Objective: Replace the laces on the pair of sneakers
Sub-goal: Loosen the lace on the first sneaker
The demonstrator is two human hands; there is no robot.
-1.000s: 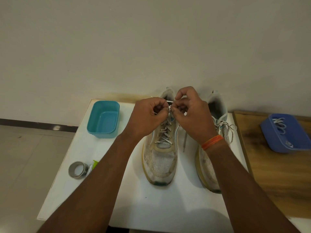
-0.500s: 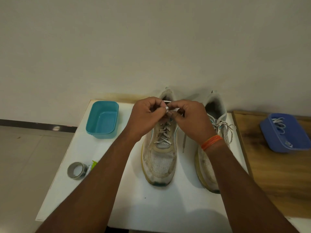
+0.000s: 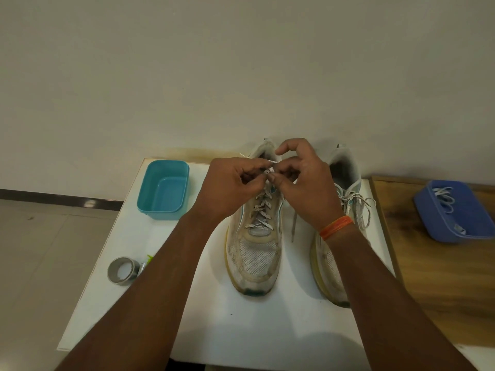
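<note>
White tabletop (image 3: 267, 330) against a plain pale wall fills the centre and lower frame; I log the contents from the grip outward.

Item 1: left hand (image 3: 230, 188), centre frame, fingers curled and pinching the lace (image 3: 269, 171) at the top eyelets of the left sneaker (image 3: 255, 250).

Item 2: right hand (image 3: 308, 188), just right of the left, thumb and lower fingers pinching the same lace end where the two hands meet; index finger raised and hooked above. An orange band (image 3: 336, 227) circles this wrist.

Item 3: the lace, white with dark flecks. It runs criss-cross down the shoe's tongue below the hands; the gripped portion sits at the uppermost end of that lacing, directly between both sets of fingertips.

Item 4: left sneaker, worn white mesh, long axis running up and down the frame, toe toward the bottom edge, heel opening toward the wall, under the hands.

Item 5: right sneaker (image 3: 348, 188), parallel and just beside it to the right, same toe direction, partly covered by my right forearm; its laces lie loose.

Item 6: teal tub (image 3: 163, 190), left of centre on the tabletop.

Item 7: grey tape roll (image 3: 123, 271), lower left, near the table edge.

Item 8: blue tub (image 3: 455, 212), far right on a wooden surface (image 3: 442, 277), holding white laces.
</note>
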